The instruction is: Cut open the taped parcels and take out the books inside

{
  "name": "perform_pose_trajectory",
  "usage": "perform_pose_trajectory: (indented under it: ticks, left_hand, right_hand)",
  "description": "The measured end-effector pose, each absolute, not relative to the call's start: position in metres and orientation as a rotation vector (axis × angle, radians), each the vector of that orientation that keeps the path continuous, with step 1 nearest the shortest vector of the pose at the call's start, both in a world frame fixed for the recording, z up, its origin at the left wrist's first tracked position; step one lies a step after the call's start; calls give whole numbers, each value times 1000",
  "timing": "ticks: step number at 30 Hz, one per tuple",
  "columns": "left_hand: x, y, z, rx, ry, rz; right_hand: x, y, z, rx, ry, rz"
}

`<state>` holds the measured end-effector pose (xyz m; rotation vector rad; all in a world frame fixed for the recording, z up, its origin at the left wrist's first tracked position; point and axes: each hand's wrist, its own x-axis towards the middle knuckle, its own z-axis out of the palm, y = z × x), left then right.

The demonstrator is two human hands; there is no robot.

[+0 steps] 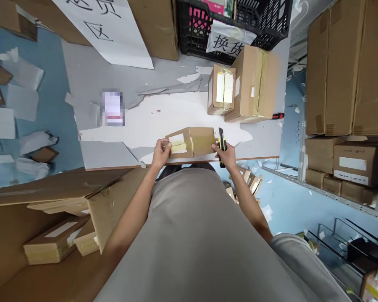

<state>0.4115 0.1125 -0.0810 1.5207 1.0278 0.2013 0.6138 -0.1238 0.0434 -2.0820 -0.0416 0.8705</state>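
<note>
A small taped cardboard box [204,140] with a white label on its left end lies near the front edge of the table. My left hand [160,153] is closed at the box's left end, thumb and fingers on the labelled side. In my right hand [228,156] is a black and yellow utility knife [222,144], its tip pointing away from me. The fingertips of that hand also touch the right end of the box. Whether the knife's blade is out is too small to tell.
Two taped cartons, a smaller [211,96] and a larger one [247,92], stand behind on the right, by a red-black handle [278,116]. A black crate [195,46] is at the back. A blurred phone-like object [113,108] lies left. A big open carton [113,201] holds boxes.
</note>
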Motion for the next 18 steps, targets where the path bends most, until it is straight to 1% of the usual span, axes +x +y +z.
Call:
perform_pose_trajectory:
  ticks: [3, 8, 13, 18]
  left_hand:
    - [423, 105, -76, 1643, 883, 82]
    - [422, 112, -37, 1892, 597, 146]
    - [419, 118, -1, 1959, 428, 96]
    - [420, 118, 8, 2012, 406, 77]
  right_hand:
    - [615, -115, 64, -2290, -232, 770]
    - [601, -100, 78, -2577, -492, 676]
    - [596, -107, 71, -2579, -473, 642]
    - [591, -110, 66, -2576, -441, 593]
